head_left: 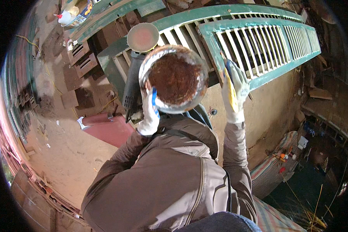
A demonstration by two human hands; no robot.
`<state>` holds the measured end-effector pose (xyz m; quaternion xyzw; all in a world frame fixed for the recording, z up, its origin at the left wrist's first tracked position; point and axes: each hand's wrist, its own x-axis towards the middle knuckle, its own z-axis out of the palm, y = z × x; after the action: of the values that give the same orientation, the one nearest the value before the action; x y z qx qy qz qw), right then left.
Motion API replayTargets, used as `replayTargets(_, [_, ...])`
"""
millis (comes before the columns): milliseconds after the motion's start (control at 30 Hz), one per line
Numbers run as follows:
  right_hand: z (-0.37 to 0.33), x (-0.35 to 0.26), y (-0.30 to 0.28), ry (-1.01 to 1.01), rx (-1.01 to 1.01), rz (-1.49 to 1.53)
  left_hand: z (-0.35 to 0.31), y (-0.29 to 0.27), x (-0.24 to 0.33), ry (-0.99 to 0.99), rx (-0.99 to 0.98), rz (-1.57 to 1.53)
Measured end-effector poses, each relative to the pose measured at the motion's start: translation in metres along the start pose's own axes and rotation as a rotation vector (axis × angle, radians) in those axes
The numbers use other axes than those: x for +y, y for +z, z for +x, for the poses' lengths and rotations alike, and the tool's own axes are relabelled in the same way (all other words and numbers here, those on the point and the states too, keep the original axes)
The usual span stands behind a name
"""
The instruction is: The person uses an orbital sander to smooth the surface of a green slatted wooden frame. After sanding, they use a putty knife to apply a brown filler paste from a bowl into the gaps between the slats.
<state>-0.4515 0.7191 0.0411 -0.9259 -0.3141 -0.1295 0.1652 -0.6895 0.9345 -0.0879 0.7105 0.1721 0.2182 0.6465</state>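
Note:
My left hand (149,112), in a white work glove with a blue palm, grips the near left rim of a round metal bowl (202,83). Dark reddish-brown paste or residue (174,77) covers its inside, and whitish smears run round the rim. My right hand (236,91), gloved in white, is at the near corner of a green slatted shutter panel (255,83). Its fingers point away from me and look closed along something slim with yellow and dark blue parts; what it is I cannot make out. Pale streaks mark the panel's green frame.
Left of the bowl lies a dark power sander (132,83) with a round disc pad (143,37). A second green slatted panel (174,23) lies beyond. A dark red board (108,129), wooden blocks (85,65) and a white bottle (64,18) are on the left. Striped cloth (274,162) lies right.

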Motion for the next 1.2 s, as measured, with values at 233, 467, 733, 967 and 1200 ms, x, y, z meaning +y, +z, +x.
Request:
replayTargets(233, [0.06,-0.02,0.055,0.03,-0.063,-0.148,-0.092,-0.048,-0.098,-0.412,0.099,-0.409])
replayTargets(467, [0.076,-0.029,0.08,0.126,-0.173,-0.293,-0.025,-0.005,-0.017,-0.662,0.342,-0.666])
replayTargets(733, [0.041,-0.007,0.031,-0.076,-0.266,-0.027,-0.048,-0.033,-0.036,0.008,-0.121,0.246])
replayTargets(967, [0.028,-0.02,0.024,-0.01,-0.199,-0.27,-0.042,-0.04,-0.027,-0.013,-0.146,0.182])
replayTargets(1200, [0.035,-0.027,0.07,-0.07,-0.301,-0.557,-0.051,-0.044,-0.029,-0.001,-0.191,0.346])
